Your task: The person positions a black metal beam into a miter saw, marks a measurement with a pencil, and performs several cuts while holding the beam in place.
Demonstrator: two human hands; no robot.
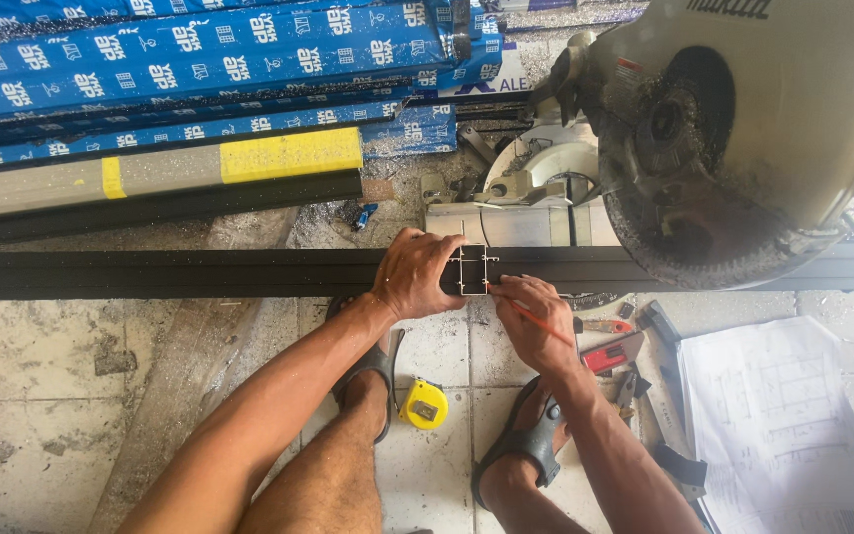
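Note:
A long dark metal profile [180,273] lies across the floor and over the base of a mitre saw [546,188]. My left hand [415,273] grips a short dark hollow profile piece [470,270] stood on the long profile, its cut end facing up. My right hand [534,321] holds a red pencil [538,318] with its tip at the lower right corner of that piece. The saw's round blade guard [743,129] hangs above the profile to the right.
Blue-wrapped long profiles [200,69] and a grey and yellow bar [160,168] are stacked at the back left. A yellow tape measure [425,403] lies between my sandalled feet. A red utility knife [613,354], other hand tools and paper drawings [773,415] lie at the right.

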